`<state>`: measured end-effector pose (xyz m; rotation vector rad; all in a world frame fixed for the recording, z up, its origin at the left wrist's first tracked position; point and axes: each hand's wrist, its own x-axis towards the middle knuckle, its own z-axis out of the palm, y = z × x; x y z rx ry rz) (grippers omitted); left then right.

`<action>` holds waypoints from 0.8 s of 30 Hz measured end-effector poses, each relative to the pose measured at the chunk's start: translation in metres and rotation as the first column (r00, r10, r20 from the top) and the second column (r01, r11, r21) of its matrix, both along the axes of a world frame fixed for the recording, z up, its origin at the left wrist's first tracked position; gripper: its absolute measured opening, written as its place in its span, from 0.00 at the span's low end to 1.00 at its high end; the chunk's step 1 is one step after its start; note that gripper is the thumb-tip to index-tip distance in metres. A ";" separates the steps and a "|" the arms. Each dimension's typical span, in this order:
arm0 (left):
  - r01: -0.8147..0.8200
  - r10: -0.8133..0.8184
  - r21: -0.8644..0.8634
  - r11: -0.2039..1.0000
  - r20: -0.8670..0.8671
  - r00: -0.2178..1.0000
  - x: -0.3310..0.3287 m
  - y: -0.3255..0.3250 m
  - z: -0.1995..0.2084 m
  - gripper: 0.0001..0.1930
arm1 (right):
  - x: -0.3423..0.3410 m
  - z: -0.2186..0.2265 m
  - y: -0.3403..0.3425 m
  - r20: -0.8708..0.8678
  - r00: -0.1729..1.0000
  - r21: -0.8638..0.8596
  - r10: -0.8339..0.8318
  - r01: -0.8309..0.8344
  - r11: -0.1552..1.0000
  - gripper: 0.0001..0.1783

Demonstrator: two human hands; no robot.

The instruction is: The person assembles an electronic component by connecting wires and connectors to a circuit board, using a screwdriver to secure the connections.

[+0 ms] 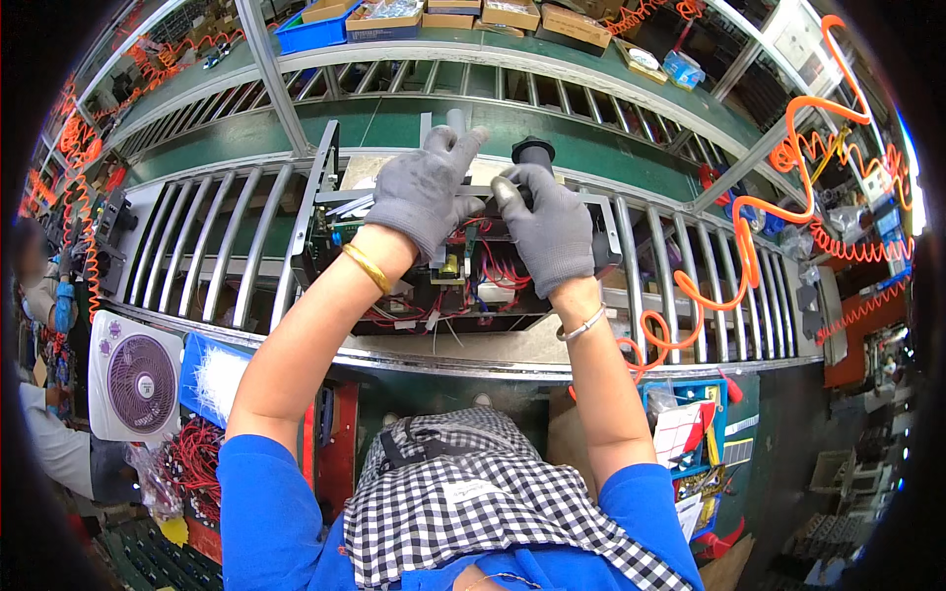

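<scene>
An open black equipment chassis (458, 307) with bundled red wires and circuit boards lies on the roller conveyor before me. My left hand (422, 192), in a grey glove, is over its left half. Its fingers point away from me, spread apart, and its thumb stretches toward a metal crossbar (482, 191). A grey cylinder (456, 120) rises just beyond the fingertips. My right hand (547, 229), gloved alike, is at the crossbar's right part with thumb and fingers drawn together; whatever they hold is hidden. Behind it stands a black flanged cylinder (533, 151).
Metal rollers (225, 246) run to both sides. Orange coiled air hoses (746, 266) hang at the right. Close to me are a white fan (141, 379), a blue tray of white ties (212, 379), red wire bundles (197, 458) and a blue parts bin (714, 424). At the far left is another person (59, 433).
</scene>
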<state>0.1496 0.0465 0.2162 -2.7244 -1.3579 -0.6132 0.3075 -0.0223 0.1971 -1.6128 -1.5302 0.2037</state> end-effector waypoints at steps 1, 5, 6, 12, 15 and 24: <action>-0.001 0.001 0.000 1.000 -0.001 1.000 -0.002 0.003 0.000 0.41 | -0.002 0.004 0.002 0.036 0.999 -0.033 -0.038 0.039 0.999 0.14; 0.048 -0.045 -0.128 0.991 0.028 0.999 -0.009 0.013 -0.001 0.39 | -0.001 0.008 0.003 0.113 0.993 -0.059 -0.017 0.024 0.998 0.14; 0.055 -0.051 -0.155 0.986 0.031 0.998 -0.010 0.014 -0.001 0.38 | 0.001 0.007 0.003 0.112 0.994 -0.058 -0.017 0.024 0.998 0.14; 0.140 -0.141 -0.150 0.979 0.002 0.990 -0.013 0.025 -0.006 0.34 | 0.003 -0.002 0.001 0.078 0.992 -0.001 0.100 -0.100 0.995 0.12; 0.116 -0.124 -0.147 0.982 -0.040 0.992 -0.012 0.019 -0.002 0.34 | 0.003 -0.011 -0.005 0.093 0.995 0.067 0.046 -0.052 0.996 0.12; 0.043 -0.076 -0.224 0.974 -0.140 0.987 -0.004 0.020 0.005 0.35 | -0.017 -0.014 0.002 -0.693 0.715 -0.014 0.089 -0.137 0.990 0.12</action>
